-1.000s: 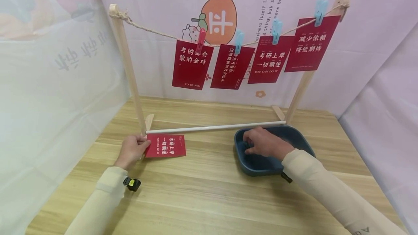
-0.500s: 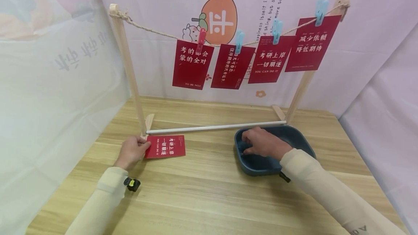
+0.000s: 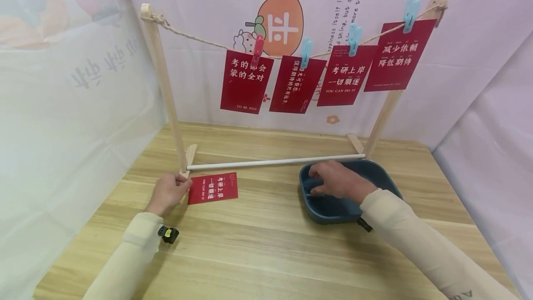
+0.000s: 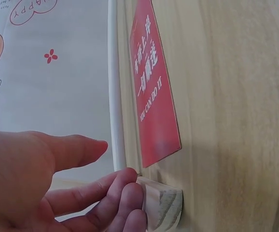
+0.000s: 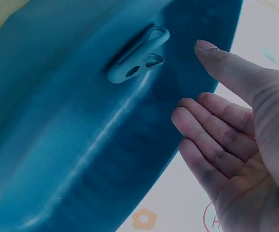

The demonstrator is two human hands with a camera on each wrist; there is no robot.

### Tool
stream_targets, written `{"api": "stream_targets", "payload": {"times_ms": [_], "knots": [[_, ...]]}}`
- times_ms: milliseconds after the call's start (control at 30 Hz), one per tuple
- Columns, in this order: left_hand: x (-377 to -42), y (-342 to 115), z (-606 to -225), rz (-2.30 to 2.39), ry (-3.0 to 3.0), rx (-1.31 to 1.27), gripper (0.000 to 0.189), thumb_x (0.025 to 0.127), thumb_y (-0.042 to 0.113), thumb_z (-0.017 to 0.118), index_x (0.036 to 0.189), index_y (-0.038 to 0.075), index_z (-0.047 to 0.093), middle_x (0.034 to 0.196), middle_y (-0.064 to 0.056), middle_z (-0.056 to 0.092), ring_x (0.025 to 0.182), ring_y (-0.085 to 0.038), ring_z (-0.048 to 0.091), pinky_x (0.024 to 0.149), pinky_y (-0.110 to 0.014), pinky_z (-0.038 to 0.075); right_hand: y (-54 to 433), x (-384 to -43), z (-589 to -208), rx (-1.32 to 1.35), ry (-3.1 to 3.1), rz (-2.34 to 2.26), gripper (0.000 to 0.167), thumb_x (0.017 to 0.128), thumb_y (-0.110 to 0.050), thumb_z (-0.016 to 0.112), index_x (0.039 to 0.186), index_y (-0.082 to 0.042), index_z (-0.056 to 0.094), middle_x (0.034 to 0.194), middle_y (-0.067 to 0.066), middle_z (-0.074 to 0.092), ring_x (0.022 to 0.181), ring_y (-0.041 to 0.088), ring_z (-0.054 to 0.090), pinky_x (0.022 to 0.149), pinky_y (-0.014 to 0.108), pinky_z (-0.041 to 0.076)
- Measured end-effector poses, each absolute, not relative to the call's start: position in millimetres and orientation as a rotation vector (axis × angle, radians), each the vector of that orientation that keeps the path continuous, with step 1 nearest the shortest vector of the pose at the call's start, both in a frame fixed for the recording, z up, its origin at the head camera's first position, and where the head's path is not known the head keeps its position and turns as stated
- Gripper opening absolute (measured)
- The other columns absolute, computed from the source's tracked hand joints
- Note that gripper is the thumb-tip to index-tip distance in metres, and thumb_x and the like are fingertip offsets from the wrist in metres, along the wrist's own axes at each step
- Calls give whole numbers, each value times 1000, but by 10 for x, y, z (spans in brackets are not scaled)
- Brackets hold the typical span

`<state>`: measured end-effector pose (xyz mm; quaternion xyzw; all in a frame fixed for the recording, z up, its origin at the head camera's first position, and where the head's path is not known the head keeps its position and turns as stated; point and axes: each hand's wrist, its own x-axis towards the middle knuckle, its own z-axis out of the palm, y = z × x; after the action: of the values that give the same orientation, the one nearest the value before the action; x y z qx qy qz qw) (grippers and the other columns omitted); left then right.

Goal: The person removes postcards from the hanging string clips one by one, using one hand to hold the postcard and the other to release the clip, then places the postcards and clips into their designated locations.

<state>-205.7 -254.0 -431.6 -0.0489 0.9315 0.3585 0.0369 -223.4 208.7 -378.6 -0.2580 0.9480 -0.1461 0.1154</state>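
My left hand (image 3: 168,193) rests by the foot of the rack's left post, fingers loosely bent, thumb apart from them. Just beyond its fingertips a red card (image 3: 213,188) with white lettering lies on the table; the left wrist view shows a gap between hand and card (image 4: 154,96). My right hand (image 3: 339,182) reaches into a dark blue basin (image 3: 333,219). In the right wrist view, a light blue clothespin (image 5: 137,58) lies in the basin, apart from the relaxed fingers and thumb of the right hand (image 5: 236,140).
A wooden rack stands behind, with a left post (image 3: 164,87), a right post (image 3: 383,119) and a white bottom rod (image 3: 275,163). On its sagging twine (image 3: 191,38) hang several red cards (image 3: 245,87), held by a pink clothespin (image 3: 257,47) and blue ones (image 3: 306,52).
The card on the table has slid slightly right and turned a little, out from under my left thumb. My right hand has stayed in the basin with only small movement.
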Motion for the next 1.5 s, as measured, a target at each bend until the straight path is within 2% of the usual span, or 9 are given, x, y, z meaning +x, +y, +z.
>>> {"api": "stream_targets", "payload": {"times_ms": [200,467,667,733,800,933,1033,1167,1500], "knots": [[-2049,-2513,-4287,1131,2849,-129,35,105,22,62,121,-8,68,107,-24,74,74,-19,66,59,-28,53,2102,-2213,-3729,-765,2808,-419,49,86,-20,89,126,1,71,121,17,76,110,28,73,97,45,63],[-2065,-2463,-4203,1168,2826,-111,41,106,24,60,130,-9,63,124,-30,69,93,-27,68,65,-29,59,2130,-2219,-3679,-807,2830,-426,48,87,-21,88,126,2,71,121,17,76,112,31,74,99,48,62],[-2068,-2392,-4121,1222,2786,-110,38,105,23,60,130,-6,63,126,-29,69,88,-25,69,59,-29,59,2156,-2213,-3608,-806,2858,-449,49,88,-20,88,128,2,70,122,18,76,112,30,74,98,47,62],[-2070,-2366,-4095,1230,2774,-109,38,105,22,61,131,-6,63,126,-29,69,83,-27,70,55,-27,56,2163,-2209,-3575,-798,2866,-468,49,88,-20,88,128,2,70,122,19,76,111,31,74,98,47,63],[-2074,-2342,-4069,1228,2772,-103,38,106,23,61,131,-5,63,127,-28,69,85,-30,71,55,-29,57,2168,-2210,-3543,-796,2870,-489,48,87,-19,88,127,2,71,121,19,76,110,31,74,97,47,63],[-2089,-2310,-4022,1184,2826,-48,40,106,26,60,132,-4,63,131,-28,69,110,-38,71,84,-42,64,2177,-2209,-3486,-800,2882,-526,48,87,-20,89,127,1,72,119,18,77,108,31,75,95,46,64],[-2108,-2289,-3992,1166,2857,-8,42,107,27,59,135,-4,62,135,-28,67,127,-43,66,107,-51,57,2177,-2206,-3457,-795,2883,-551,48,88,-22,88,127,0,72,120,18,77,109,32,75,93,45,65],[-2125,-2238,-3944,1188,2856,30,43,107,25,59,137,-6,61,136,-29,67,130,-46,64,109,-55,55,2165,-2199,-3425,-762,2888,-597,48,89,-24,87,128,-1,72,122,18,77,112,35,75,95,46,64],[-2149,-2120,-3850,1262,2864,99,43,107,24,60,141,-4,59,140,-27,65,130,-44,64,109,-52,56,2123,-2207,-3334,-727,2966,-650,44,92,-30,84,127,-5,73,121,15,78,111,32,75,98,50,62]]}}
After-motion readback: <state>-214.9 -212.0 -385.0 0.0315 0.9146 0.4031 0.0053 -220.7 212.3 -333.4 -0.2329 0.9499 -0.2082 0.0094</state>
